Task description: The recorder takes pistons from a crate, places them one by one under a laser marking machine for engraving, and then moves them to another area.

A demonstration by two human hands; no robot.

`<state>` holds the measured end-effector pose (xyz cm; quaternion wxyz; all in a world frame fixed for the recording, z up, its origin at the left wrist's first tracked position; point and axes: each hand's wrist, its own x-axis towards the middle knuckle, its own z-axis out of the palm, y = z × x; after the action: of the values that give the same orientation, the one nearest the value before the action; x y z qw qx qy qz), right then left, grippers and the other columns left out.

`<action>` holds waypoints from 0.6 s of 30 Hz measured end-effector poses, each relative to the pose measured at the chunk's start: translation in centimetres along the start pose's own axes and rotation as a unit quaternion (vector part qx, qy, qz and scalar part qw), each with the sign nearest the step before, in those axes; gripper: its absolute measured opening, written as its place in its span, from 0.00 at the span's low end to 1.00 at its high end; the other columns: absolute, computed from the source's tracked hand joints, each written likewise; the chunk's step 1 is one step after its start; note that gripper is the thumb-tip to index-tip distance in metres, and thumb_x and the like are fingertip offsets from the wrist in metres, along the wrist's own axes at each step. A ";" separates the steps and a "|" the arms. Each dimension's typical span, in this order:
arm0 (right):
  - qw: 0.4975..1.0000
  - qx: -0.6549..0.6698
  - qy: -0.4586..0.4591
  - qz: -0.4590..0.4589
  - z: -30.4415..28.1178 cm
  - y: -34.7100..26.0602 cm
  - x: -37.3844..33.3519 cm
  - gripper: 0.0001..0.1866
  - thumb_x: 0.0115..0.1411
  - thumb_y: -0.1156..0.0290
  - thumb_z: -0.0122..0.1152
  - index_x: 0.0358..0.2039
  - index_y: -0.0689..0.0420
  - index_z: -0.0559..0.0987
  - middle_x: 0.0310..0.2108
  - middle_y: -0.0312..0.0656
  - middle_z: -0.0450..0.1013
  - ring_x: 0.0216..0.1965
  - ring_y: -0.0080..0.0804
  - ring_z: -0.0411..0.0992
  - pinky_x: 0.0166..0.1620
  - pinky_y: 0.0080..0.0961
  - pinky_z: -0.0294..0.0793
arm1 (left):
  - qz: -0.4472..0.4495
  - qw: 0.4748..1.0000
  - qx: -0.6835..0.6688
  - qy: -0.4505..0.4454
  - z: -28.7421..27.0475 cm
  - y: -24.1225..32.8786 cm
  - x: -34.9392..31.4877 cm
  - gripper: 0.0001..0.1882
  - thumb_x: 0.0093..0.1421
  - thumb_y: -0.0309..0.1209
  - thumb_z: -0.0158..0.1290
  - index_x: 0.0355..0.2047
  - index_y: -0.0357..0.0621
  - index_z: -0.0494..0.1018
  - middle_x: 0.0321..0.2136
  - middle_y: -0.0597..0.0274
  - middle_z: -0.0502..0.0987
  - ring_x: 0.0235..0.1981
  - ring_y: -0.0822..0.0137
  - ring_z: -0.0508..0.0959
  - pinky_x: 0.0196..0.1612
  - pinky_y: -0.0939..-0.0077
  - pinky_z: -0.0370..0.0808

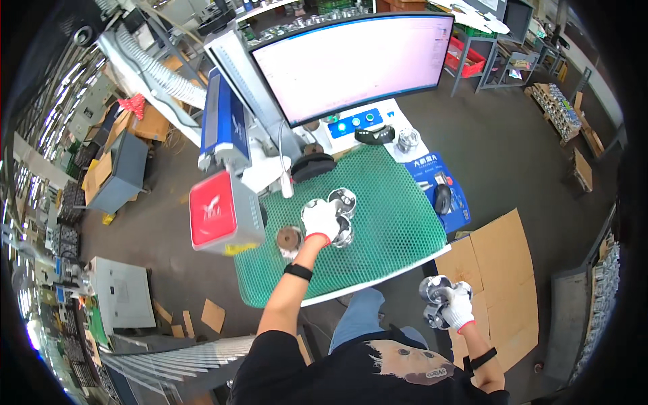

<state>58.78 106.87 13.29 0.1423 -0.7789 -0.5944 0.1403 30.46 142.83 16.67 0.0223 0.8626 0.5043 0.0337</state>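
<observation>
In a white glove with a red cuff, my left hand [320,220] is closed over a cluster of shiny round metal parts [343,200] on the green perforated mat [391,216]. Its fingers partly hide them. To its left, a brown round block [289,238] stands on the mat with shiny metal about its base. My right hand [459,308], gloved alike, grips several more shiny round metal parts [435,289] off the table's front right corner, above or beside a cardboard sheet [506,263]. I cannot tell what supports those parts, if anything besides the hand.
A machine head with a red panel [213,210] overhangs the mat's left side. Behind stand a large monitor [358,67] and a blue button panel [354,123]. A black mouse [442,199] lies on a blue sheet at right. Metal racks [567,324] stand far right.
</observation>
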 end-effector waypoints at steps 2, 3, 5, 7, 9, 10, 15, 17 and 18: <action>0.999 0.026 -0.032 0.011 -0.8 -3.1 4.9 0.20 0.39 0.77 0.63 0.37 0.48 0.80 0.34 0.54 0.71 0.41 0.54 0.67 0.43 0.44 0.68 | -0.011 1.000 -0.008 0.008 1.0 -0.6 4.2 0.13 0.53 0.36 0.52 0.39 0.51 0.77 0.34 0.49 0.77 0.38 0.49 0.77 0.40 0.57 0.73; 0.999 0.025 -0.023 0.001 -1.0 -4.4 7.3 0.19 0.40 0.76 0.63 0.37 0.48 0.80 0.33 0.53 0.70 0.41 0.54 0.67 0.43 0.44 0.68 | -0.012 0.999 -0.002 0.040 2.7 -1.4 6.0 0.13 0.54 0.35 0.51 0.40 0.51 0.77 0.34 0.49 0.77 0.37 0.49 0.78 0.39 0.57 0.73; 0.999 0.045 -0.010 -0.022 -1.0 -6.4 11.6 0.18 0.41 0.76 0.63 0.36 0.48 0.80 0.33 0.53 0.70 0.40 0.54 0.67 0.43 0.43 0.68 | -0.026 0.998 -0.015 0.046 4.3 -2.1 9.1 0.13 0.55 0.34 0.50 0.41 0.51 0.77 0.35 0.49 0.77 0.36 0.49 0.78 0.40 0.56 0.73; 0.998 0.048 -0.004 -0.037 -1.6 -8.6 15.8 0.17 0.42 0.78 0.58 0.35 0.48 0.80 0.29 0.52 0.72 0.38 0.54 0.68 0.42 0.45 0.66 | -0.072 0.997 -0.040 0.013 5.1 -2.1 11.3 0.12 0.54 0.32 0.50 0.38 0.51 0.78 0.36 0.48 0.77 0.37 0.49 0.78 0.41 0.55 0.72; 0.998 0.055 -0.010 -0.031 -1.8 -10.3 19.8 0.17 0.41 0.81 0.54 0.34 0.51 0.79 0.26 0.52 0.72 0.35 0.54 0.69 0.39 0.45 0.66 | -0.055 0.998 0.001 0.032 6.2 -2.5 11.4 0.12 0.52 0.33 0.51 0.37 0.50 0.79 0.34 0.48 0.77 0.37 0.49 0.78 0.39 0.56 0.72; 0.997 0.046 -0.007 -0.054 -1.5 -10.4 21.8 0.17 0.41 0.81 0.53 0.33 0.52 0.79 0.26 0.53 0.72 0.35 0.55 0.69 0.38 0.46 0.67 | -0.059 0.997 0.006 0.045 6.3 -2.4 11.4 0.12 0.51 0.32 0.52 0.36 0.50 0.79 0.33 0.49 0.76 0.36 0.49 0.77 0.38 0.56 0.72; 0.996 -0.025 -0.014 -0.090 0.2 -10.2 32.0 0.13 0.44 0.80 0.53 0.32 0.56 0.78 0.26 0.55 0.74 0.33 0.57 0.73 0.37 0.47 0.70 | -0.012 0.983 -0.124 0.134 -1.8 0.3 6.3 0.26 0.50 0.41 0.59 0.50 0.52 0.70 0.47 0.51 0.70 0.47 0.51 0.72 0.48 0.53 0.67; 0.996 -0.034 -0.038 -0.080 0.9 -10.7 36.1 0.11 0.46 0.78 0.53 0.32 0.56 0.78 0.27 0.56 0.75 0.33 0.56 0.74 0.38 0.45 0.72 | -0.032 0.982 -0.125 0.136 -2.4 0.4 1.7 0.26 0.50 0.41 0.59 0.50 0.51 0.71 0.47 0.51 0.70 0.47 0.51 0.72 0.49 0.53 0.66; 0.994 -0.038 -0.023 -0.102 1.5 -10.9 38.0 0.11 0.47 0.77 0.54 0.32 0.56 0.78 0.28 0.56 0.75 0.33 0.56 0.74 0.38 0.45 0.73 | -0.043 0.982 -0.141 0.118 -2.4 0.3 -1.1 0.26 0.49 0.41 0.60 0.49 0.51 0.71 0.47 0.52 0.71 0.47 0.52 0.72 0.49 0.54 0.67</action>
<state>58.22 146.42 14.25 0.1120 -0.7158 -0.6786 0.1204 29.95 141.73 19.05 0.0852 0.8184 0.5302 0.2045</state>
